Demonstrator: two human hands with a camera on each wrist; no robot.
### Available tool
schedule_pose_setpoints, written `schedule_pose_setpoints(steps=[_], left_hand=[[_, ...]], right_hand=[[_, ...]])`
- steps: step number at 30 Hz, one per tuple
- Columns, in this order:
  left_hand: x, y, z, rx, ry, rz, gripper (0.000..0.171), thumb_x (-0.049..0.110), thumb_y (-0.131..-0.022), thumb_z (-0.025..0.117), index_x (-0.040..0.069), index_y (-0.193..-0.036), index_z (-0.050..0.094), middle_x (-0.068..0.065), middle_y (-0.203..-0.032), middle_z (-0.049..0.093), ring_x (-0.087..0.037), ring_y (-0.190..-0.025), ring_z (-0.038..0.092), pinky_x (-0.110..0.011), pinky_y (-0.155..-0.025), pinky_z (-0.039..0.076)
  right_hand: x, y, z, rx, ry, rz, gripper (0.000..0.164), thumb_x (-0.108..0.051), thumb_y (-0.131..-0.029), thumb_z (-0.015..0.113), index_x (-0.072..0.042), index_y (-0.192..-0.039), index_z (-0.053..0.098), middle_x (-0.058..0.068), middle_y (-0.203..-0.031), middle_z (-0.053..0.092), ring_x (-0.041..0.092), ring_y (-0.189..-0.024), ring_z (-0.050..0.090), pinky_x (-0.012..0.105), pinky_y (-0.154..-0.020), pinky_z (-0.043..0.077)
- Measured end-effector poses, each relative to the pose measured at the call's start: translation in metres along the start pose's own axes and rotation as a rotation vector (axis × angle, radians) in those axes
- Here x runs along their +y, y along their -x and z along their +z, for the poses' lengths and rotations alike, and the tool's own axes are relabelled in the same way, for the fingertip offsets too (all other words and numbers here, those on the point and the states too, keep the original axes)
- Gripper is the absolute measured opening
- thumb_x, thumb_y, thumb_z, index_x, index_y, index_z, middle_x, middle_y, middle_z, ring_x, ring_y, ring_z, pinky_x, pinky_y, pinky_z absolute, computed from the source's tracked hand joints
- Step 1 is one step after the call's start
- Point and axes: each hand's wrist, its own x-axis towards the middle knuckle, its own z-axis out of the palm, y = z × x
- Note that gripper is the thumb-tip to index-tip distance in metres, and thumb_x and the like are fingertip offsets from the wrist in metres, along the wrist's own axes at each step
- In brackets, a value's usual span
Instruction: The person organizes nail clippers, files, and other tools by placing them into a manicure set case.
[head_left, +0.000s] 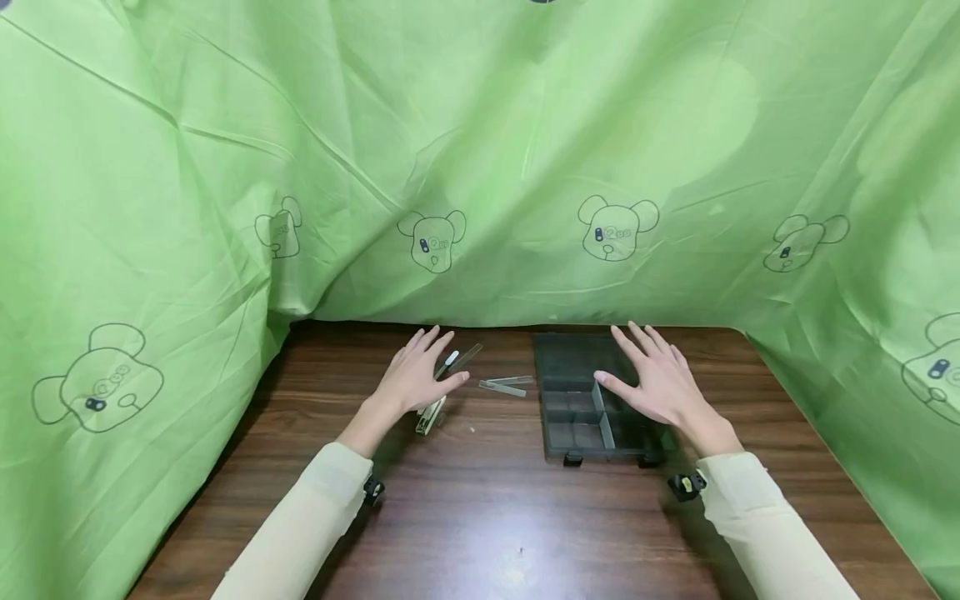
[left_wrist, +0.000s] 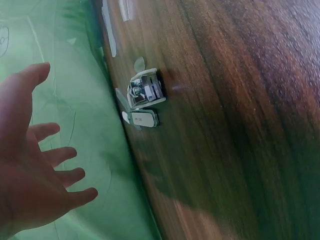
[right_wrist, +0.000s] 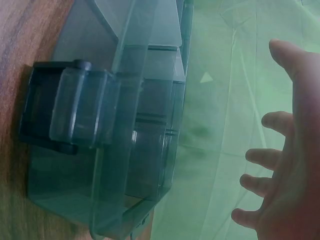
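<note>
My left hand [head_left: 408, 379] is held with its fingers spread over the left part of the table, holding nothing. Partly under it lies a cream stapler [head_left: 430, 417], its metal end showing in the left wrist view [left_wrist: 145, 90]. Beside the stapler is a small flat whitish item with a rounded end and tiny print [left_wrist: 143, 118]. My right hand [head_left: 660, 379], fingers also spread and free of any object, hovers over a dark see-through compartment box [head_left: 555, 435], hiding part of its right side. Inside the box, light divider strips [head_left: 606, 429] stand between compartments.
Small clear plastic strips [head_left: 506, 387] lie between the stapler and the box, and another clear strip [head_left: 469, 357] lies by a white-tipped item [head_left: 452, 358]. Black latches [head_left: 573, 459] line the box's front edge. A green curtain [head_left: 495, 283] borders the brown wooden table [head_left: 465, 517].
</note>
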Motion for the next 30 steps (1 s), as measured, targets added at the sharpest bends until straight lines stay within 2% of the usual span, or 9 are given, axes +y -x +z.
schedule_pose_setpoints(steps=[8, 14, 17, 23, 26, 30], left_hand=[[-0.005, -0.004, 0.002, 0.007, 0.02, 0.012, 0.086, 0.062, -0.098, 0.064, 0.018, -0.166, 0.036, -0.015, -0.171, 0.031, -0.04, -0.158, 0.023, -0.065, -0.122, 0.03], [-0.016, -0.002, 0.001, 0.002, 0.153, 0.037, 0.082, 0.051, -0.099, 0.069, 0.009, -0.164, 0.038, -0.021, -0.166, 0.036, -0.047, -0.153, 0.031, -0.064, -0.121, 0.031], [-0.022, -0.002, 0.002, 0.004, 0.222, 0.032, 0.079, 0.047, -0.1, 0.07, 0.007, -0.162, 0.039, -0.022, -0.164, 0.039, -0.048, -0.151, 0.034, -0.063, -0.121, 0.032], [-0.03, -0.004, 0.009, 0.015, 0.269, -0.015, 0.073, 0.038, -0.101, 0.072, 0.004, -0.158, 0.044, -0.021, -0.157, 0.048, -0.046, -0.147, 0.041, -0.061, -0.119, 0.037], [-0.032, -0.008, 0.013, 0.033, 0.29, -0.056, 0.067, 0.032, -0.099, 0.075, 0.001, -0.153, 0.049, -0.02, -0.151, 0.054, -0.044, -0.144, 0.045, -0.058, -0.118, 0.039], [-0.036, -0.012, 0.019, 0.047, 0.324, -0.104, 0.059, 0.026, -0.097, 0.077, -0.002, -0.145, 0.057, -0.019, -0.142, 0.06, -0.041, -0.137, 0.052, -0.054, -0.116, 0.042]], right_hand=[[0.003, 0.003, -0.005, -0.009, -0.008, -0.008, 0.092, -0.07, -0.098, 0.059, -0.02, -0.169, 0.029, 0.019, -0.173, 0.024, 0.046, -0.158, 0.018, 0.08, -0.116, 0.018], [0.009, 0.008, -0.01, -0.028, -0.052, -0.005, 0.09, -0.065, -0.099, 0.061, -0.019, -0.169, 0.027, 0.019, -0.173, 0.023, 0.047, -0.157, 0.019, 0.08, -0.113, 0.023], [0.015, 0.013, -0.013, -0.033, -0.128, 0.01, 0.087, -0.061, -0.101, 0.062, -0.022, -0.17, 0.025, 0.018, -0.173, 0.024, 0.048, -0.156, 0.021, 0.081, -0.112, 0.024], [0.03, 0.027, -0.014, -0.026, -0.319, 0.04, 0.076, -0.048, -0.105, 0.063, -0.022, -0.169, 0.029, 0.019, -0.17, 0.031, 0.049, -0.154, 0.026, 0.076, -0.116, 0.025], [0.038, 0.035, -0.011, -0.032, -0.383, 0.083, 0.071, -0.048, -0.107, 0.06, -0.023, -0.168, 0.032, 0.019, -0.168, 0.035, 0.049, -0.153, 0.029, 0.075, -0.115, 0.027], [0.047, 0.044, -0.002, -0.045, -0.514, 0.157, 0.065, -0.047, -0.11, 0.055, -0.018, -0.165, 0.037, 0.022, -0.159, 0.046, 0.047, -0.146, 0.041, 0.07, -0.112, 0.036]])
